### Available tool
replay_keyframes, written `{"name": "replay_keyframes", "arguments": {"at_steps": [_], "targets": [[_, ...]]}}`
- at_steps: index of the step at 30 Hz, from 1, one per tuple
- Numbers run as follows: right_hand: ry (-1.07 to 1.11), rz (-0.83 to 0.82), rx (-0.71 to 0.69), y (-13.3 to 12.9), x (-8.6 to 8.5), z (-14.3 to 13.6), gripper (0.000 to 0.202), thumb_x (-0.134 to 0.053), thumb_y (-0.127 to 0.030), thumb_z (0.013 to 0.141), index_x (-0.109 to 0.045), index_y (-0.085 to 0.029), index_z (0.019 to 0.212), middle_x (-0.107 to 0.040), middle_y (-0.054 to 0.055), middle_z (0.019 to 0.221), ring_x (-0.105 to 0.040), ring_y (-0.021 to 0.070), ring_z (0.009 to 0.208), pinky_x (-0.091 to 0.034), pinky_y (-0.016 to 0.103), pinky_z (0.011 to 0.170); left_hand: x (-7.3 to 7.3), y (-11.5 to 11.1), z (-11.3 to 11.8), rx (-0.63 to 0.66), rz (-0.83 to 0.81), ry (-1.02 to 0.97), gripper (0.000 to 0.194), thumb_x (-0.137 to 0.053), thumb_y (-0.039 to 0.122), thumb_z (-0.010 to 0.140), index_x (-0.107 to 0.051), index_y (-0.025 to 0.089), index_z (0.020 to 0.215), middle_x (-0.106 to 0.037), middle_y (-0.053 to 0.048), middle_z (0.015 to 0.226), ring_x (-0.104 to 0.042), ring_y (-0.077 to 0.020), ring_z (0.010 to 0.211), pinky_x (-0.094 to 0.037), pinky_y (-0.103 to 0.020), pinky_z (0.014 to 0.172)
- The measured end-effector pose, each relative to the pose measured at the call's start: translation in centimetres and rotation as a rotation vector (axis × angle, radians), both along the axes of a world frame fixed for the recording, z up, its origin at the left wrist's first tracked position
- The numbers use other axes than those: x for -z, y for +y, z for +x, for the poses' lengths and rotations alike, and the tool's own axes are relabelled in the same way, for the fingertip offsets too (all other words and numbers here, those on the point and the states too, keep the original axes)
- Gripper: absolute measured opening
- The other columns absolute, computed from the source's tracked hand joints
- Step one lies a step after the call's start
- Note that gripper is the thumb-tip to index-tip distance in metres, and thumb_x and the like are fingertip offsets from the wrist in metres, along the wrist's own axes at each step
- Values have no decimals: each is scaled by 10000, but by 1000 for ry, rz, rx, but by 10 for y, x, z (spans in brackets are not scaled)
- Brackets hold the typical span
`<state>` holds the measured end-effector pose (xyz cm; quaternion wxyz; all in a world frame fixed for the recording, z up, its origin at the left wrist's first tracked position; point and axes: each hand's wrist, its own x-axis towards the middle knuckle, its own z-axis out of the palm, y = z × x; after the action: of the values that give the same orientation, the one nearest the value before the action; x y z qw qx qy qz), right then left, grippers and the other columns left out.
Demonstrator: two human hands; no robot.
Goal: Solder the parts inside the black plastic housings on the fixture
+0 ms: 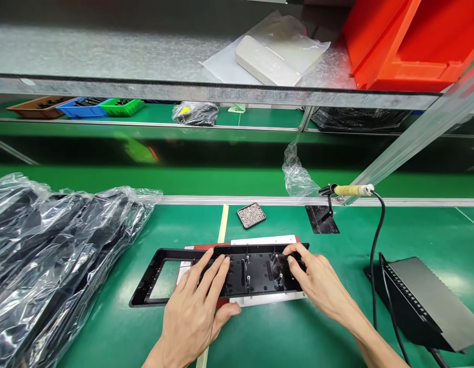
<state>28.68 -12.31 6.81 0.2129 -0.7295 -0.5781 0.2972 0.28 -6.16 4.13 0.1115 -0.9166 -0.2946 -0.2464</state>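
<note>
A long black plastic frame (152,271) with a rectangular window at its left end lies on a white and red fixture plate (265,240) on the green bench. My left hand (194,306) rests flat on the frame's middle, fingers spread and pressing down. My right hand (317,283) touches the frame's right end, fingertips curled at its far edge near small posts and slots. Neither hand lifts the frame.
A pile of black parts in clear plastic bags (49,255) fills the left. A small tray of tiny screws (251,215) sits behind the frame. A soldering iron (348,190) on its stand, its cable and a black box (424,301) are at the right. Red bins (409,41) stand on the shelf above.
</note>
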Motion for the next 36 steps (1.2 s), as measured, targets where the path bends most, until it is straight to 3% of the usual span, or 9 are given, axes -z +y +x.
{"name": "replay_keyframes", "arguments": {"at_steps": [14, 26, 36], "targets": [[71, -59, 15, -1, -5, -4, 232, -378, -430, 1030, -572, -315, 1086, -267, -87, 574, -279, 140, 540, -231, 286, 583, -15, -4, -4, 19, 32, -50, 709, -353, 613, 1033, -554, 64, 1434, -666, -164, 1372, -519, -416, 1368, -459, -488, 951], [246, -88, -13, -1, 2, 0, 310, -403, -473, 1011, -619, -269, 1101, -372, -64, 630, -352, 146, 596, -270, 283, 601, -58, -7, 2, 88, 106, -43, 723, -320, 626, 1040, -620, 45, 1348, -693, -196, 1311, -492, -427, 1403, -478, -482, 960], [320, -145, -35, 0, 5, 2, 287, -423, -433, 1005, -629, -263, 1111, -384, -62, 651, -377, 136, 609, -258, 281, 588, -73, -8, 2, 110, 120, 26, 751, -365, 665, 1013, -663, 28, 1278, -693, -207, 1303, -473, -445, 1413, -474, -506, 1002]]}}
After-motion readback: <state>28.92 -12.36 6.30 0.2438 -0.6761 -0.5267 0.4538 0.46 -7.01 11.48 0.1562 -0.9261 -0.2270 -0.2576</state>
